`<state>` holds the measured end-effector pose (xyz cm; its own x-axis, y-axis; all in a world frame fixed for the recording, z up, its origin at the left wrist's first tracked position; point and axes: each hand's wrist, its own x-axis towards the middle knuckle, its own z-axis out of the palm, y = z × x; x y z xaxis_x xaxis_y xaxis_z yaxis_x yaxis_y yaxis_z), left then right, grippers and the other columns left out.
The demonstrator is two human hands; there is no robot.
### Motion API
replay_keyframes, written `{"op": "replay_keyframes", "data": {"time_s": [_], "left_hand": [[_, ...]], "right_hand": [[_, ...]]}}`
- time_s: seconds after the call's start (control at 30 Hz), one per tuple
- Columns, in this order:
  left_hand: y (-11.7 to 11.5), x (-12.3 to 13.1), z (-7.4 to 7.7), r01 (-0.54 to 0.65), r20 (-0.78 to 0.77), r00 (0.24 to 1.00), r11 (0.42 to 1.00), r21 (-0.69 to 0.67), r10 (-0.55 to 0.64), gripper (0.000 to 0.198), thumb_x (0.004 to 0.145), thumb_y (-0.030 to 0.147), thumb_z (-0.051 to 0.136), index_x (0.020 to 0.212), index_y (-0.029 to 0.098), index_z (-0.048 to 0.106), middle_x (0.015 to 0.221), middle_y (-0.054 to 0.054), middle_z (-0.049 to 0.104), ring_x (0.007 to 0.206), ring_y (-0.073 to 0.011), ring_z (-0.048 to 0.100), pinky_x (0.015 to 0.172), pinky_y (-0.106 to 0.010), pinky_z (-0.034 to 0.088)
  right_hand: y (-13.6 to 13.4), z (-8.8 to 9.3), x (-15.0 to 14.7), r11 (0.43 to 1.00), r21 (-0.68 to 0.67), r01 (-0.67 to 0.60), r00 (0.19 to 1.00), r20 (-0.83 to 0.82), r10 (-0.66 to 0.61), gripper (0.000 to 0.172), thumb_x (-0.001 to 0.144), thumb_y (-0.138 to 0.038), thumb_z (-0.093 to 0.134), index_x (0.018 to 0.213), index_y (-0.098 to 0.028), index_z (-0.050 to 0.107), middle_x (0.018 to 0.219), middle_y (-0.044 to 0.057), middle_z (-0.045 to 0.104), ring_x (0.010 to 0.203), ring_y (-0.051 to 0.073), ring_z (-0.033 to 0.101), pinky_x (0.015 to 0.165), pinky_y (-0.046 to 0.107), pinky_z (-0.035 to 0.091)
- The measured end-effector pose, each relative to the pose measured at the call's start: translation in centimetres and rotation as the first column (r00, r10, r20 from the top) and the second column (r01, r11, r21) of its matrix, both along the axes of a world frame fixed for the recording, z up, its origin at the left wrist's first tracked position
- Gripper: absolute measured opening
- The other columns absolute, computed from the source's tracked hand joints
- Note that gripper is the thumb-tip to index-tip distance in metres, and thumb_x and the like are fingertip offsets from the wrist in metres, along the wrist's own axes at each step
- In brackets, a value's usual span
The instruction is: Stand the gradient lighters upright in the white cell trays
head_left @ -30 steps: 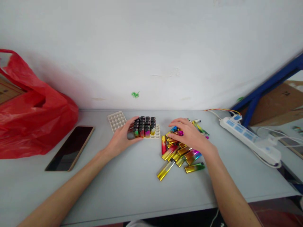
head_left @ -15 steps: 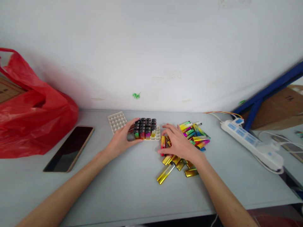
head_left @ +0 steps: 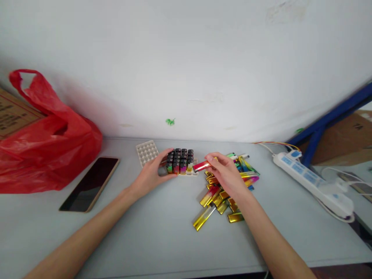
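Whitish wall (head_left: 186, 62) meets a pale grey table (head_left: 157, 236), where a red lighter (head_left: 201, 166) is held above the surface in the right hand (head_left: 226, 172). That hand is closed to a pinch, thumb and fingertips on the lighter's right end; the red end juts leftward past them, toward the block of upright black-capped lighters (head_left: 180, 158). These fill the left part of a white tray (head_left: 193, 174); whether the red lighter touches it, I cannot tell. Left hand (head_left: 149, 174) curves widely around the block's left side, thumb in front, fingers behind; how firmly it grips is unclear. Beneath and beside the right hand lies a loose pile of shiny lighters (head_left: 213, 195). Farther out are a second white tray (head_left: 147, 153), a phone (head_left: 89, 185), a red bag (head_left: 52, 145) and a power strip (head_left: 312, 184).
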<state>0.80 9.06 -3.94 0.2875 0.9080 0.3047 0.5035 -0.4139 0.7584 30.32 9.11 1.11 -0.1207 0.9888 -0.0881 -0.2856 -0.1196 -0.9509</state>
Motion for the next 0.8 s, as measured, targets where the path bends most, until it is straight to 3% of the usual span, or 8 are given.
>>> {"op": "replay_keyframes", "data": {"time_s": [0.1,0.17,0.33,0.43,0.5,0.63,0.7,0.8], "left_hand": [[0.0,0.0,0.0,-0.008,-0.008,1.0,1.0,-0.008,0.008,0.096,0.09,0.069,0.085,0.167,0.027,0.045,0.157,-0.013,0.069,0.139,-0.036,0.072,0.121,-0.056,0.058],[-0.1,0.0,0.0,-0.02,-0.012,1.0,1.0,-0.016,0.02,0.098,0.088,0.07,0.086,0.167,0.028,0.045,0.158,-0.012,0.068,0.14,-0.0362,0.072,0.122,-0.056,0.058],[-0.1,0.2,0.3,-0.027,-0.009,1.0,0.999,-0.028,0.027,0.096,0.088,0.07,0.085,0.165,0.027,0.046,0.159,-0.015,0.068,0.138,-0.0382,0.072,0.121,-0.06,0.057],[-0.2,0.2,0.6,-0.025,-0.006,1.0,0.999,-0.043,0.025,0.096,0.088,0.069,0.086,0.165,0.026,0.047,0.159,-0.017,0.067,0.138,-0.0392,0.072,0.121,-0.062,0.057],[-0.3,0.2,0.7,-0.03,-0.008,1.0,0.998,-0.055,0.029,0.096,0.088,0.069,0.086,0.165,0.027,0.047,0.16,-0.016,0.066,0.14,-0.039,0.071,0.122,-0.061,0.056],[-0.3,0.2,0.7,-0.056,-0.032,0.998,0.997,-0.061,0.054,0.1,0.085,0.071,0.087,0.166,0.028,0.047,0.16,-0.015,0.066,0.141,-0.0398,0.07,0.122,-0.062,0.055],[-0.3,0.2,0.6,-0.058,-0.037,0.998,0.996,-0.061,0.055,0.101,0.085,0.072,0.087,0.166,0.027,0.046,0.158,-0.016,0.068,0.138,-0.0394,0.072,0.121,-0.062,0.056],[-0.2,0.2,0.7,-0.053,-0.026,0.998,0.997,-0.058,0.052,0.102,0.085,0.075,0.086,0.165,0.026,0.046,0.156,-0.017,0.069,0.137,-0.0389,0.073,0.121,-0.06,0.057]], "right_hand": [[-0.3,-0.1,-0.5,0.991,-0.132,-0.031,0.98,-0.201,0.004,0.038,0.067,-0.046,0.107,0.084,-0.023,0.082,0.086,-0.001,0.077,0.075,0.013,0.068,0.076,0.027,0.062],[-0.5,-0.3,-0.8,0.984,-0.163,-0.07,0.959,-0.284,0.021,0.038,0.066,-0.04,0.108,0.09,-0.023,0.083,0.089,-0.001,0.08,0.079,0.014,0.073,0.083,0.028,0.065],[-0.9,0.2,-1.3,0.972,-0.097,-0.215,0.927,-0.332,0.172,0.044,0.076,-0.032,0.102,0.114,-0.024,0.082,0.101,0.002,0.081,0.087,0.017,0.076,0.091,0.033,0.066],[-1.3,0.7,-1.7,0.962,-0.066,-0.267,0.928,-0.287,0.238,0.033,0.079,-0.032,0.096,0.105,-0.022,0.079,0.1,0.003,0.079,0.084,0.016,0.073,0.086,0.032,0.063],[-1.6,0.9,-1.8,0.961,-0.055,-0.27,0.937,-0.246,0.249,0.03,0.082,-0.037,0.092,0.101,-0.022,0.074,0.096,0.001,0.075,0.074,0.013,0.068,0.073,0.029,0.059],[-2.0,0.9,-1.9,0.952,-0.064,-0.298,0.952,-0.093,0.292,0.04,0.092,-0.058,0.08,0.105,-0.026,0.059,0.082,-0.006,0.064,0.051,0.007,0.04,0.047,0.022,0.032],[-2.1,0.7,-1.9,0.955,-0.046,-0.293,0.955,0.04,0.295,0.045,0.095,-0.067,0.073,0.101,-0.027,0.054,0.071,-0.01,0.052,0.05,0.008,0.03,0.046,0.021,0.023],[-2.1,0.3,-2.0,0.967,0.104,-0.234,0.935,0.296,0.194,0.053,0.1,-0.075,0.063,0.085,-0.026,0.05,0.066,-0.009,0.042,0.054,0.011,0.033,0.049,0.024,0.027]]}}
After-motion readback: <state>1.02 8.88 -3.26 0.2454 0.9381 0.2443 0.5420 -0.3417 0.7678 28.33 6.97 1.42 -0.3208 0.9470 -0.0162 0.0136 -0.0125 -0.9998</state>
